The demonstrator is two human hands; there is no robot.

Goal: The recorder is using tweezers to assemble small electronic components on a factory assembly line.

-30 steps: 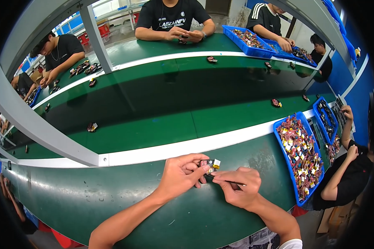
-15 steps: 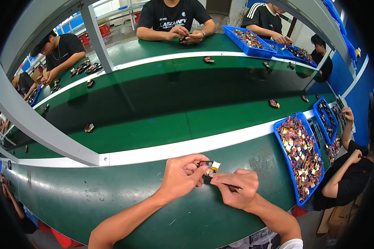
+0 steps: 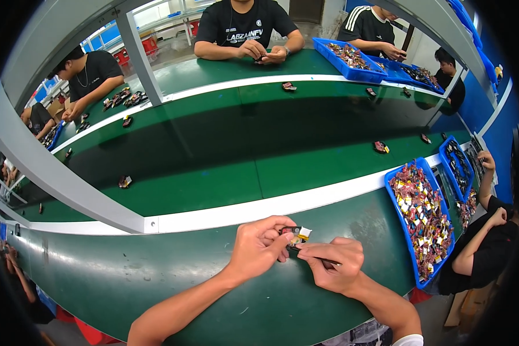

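Note:
My left hand (image 3: pixel 258 247) is closed round a small black electronic assembly (image 3: pixel 294 244). A reddish board and a white-and-yellow piece show on the assembly, and the white part juts out past my thumb. Just to its right, my right hand (image 3: pixel 335 262) pinches a thin dark tool (image 3: pixel 330 261), slim like tweezers; its exact kind is not clear. The tool's front end lies at the assembly's lower edge, partly hidden by my fingers. Both hands are over the green worktable (image 3: pixel 173 277).
On the right stands a blue tray (image 3: pixel 406 248) heaped with small wired parts; a smaller blue tray (image 3: pixel 467 190) is behind it. Past a white rail (image 3: pixel 259 209) runs a green conveyor belt (image 3: pixel 213 187) bearing scattered assemblies. A grey post (image 3: pixel 63 167) rises left. Several co-workers sit around.
The view has shifted slightly, while my hands keep nearly the same hold. Relative to the rail, the belt's seam has moved a little left. The far-right co-worker's hands have come together above the tray.

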